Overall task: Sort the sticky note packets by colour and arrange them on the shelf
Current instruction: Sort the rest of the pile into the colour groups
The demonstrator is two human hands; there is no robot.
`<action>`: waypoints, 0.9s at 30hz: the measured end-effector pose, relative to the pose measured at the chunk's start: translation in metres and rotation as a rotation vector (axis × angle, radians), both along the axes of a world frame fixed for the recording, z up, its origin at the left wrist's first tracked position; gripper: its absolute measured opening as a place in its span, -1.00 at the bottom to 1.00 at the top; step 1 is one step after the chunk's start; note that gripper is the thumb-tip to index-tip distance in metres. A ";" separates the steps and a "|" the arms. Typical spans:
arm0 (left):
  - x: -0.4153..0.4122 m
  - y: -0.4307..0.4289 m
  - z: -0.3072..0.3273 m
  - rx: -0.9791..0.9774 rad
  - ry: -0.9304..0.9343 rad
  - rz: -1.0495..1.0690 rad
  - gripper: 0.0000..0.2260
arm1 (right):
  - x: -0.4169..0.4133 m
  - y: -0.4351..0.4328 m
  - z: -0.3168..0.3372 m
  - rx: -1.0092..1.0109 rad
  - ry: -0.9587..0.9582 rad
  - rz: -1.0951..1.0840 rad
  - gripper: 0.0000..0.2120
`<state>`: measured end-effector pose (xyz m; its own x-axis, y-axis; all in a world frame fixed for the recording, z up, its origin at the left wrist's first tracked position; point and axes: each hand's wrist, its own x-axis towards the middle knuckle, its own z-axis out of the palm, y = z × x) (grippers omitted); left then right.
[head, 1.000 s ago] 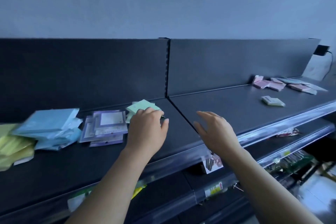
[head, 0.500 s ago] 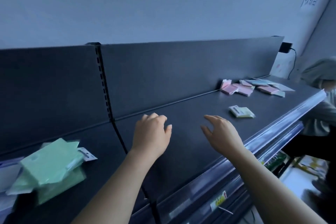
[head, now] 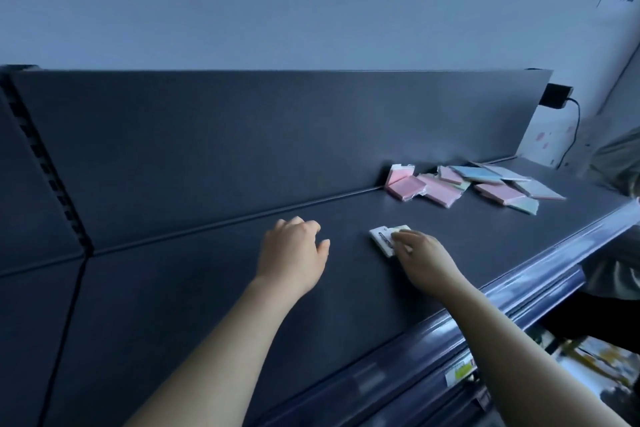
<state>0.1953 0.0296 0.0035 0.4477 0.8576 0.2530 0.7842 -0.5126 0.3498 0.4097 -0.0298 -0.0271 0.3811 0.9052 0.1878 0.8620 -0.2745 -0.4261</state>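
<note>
A small pale yellow sticky note packet [head: 382, 238] with a white header card lies alone on the dark shelf [head: 207, 288]. My right hand [head: 424, 258] covers its right half, fingers curled over it. My left hand [head: 294, 250] hovers to its left with loosely curled fingers and holds nothing. At the back right lies a mixed heap: pink packets [head: 406, 186], a blue packet [head: 478, 173] on top and a pale green packet [head: 523, 205] at its near edge.
The shelf's dark back panel [head: 277, 135] rises behind. A black plug with a cable [head: 556, 97] sits on the wall at the far right. Another person's sleeve [head: 620, 163] shows at the right edge. Goods fill a lower shelf [head: 588, 357].
The view has swung right, so the sorted green, purple and blue stacks are out of sight. My right hand has reached forward onto the yellow packet. My left hand followed, empty.
</note>
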 end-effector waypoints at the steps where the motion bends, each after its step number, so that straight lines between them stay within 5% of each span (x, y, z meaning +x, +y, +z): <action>1: 0.014 0.001 -0.001 -0.019 0.009 0.019 -0.68 | 0.005 0.006 0.001 0.013 0.017 0.071 -0.80; 6: 0.075 0.006 -0.009 -0.118 0.091 0.085 -0.62 | 0.046 0.026 0.006 0.050 0.187 0.248 -0.69; 17: 0.159 0.036 -0.015 -0.175 0.150 0.198 -0.63 | 0.200 0.092 -0.015 -0.139 -0.185 -0.001 -0.47; 27: 0.222 0.066 -0.014 -0.106 0.208 0.176 -0.58 | 0.280 0.118 -0.009 -0.306 -0.255 -0.246 -0.14</action>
<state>0.4173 0.0960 -0.0109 0.3221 0.9437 0.0758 0.9185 -0.3309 0.2163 0.6896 0.0883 -0.0363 0.5674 0.8224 0.0416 0.8225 -0.5636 -0.0771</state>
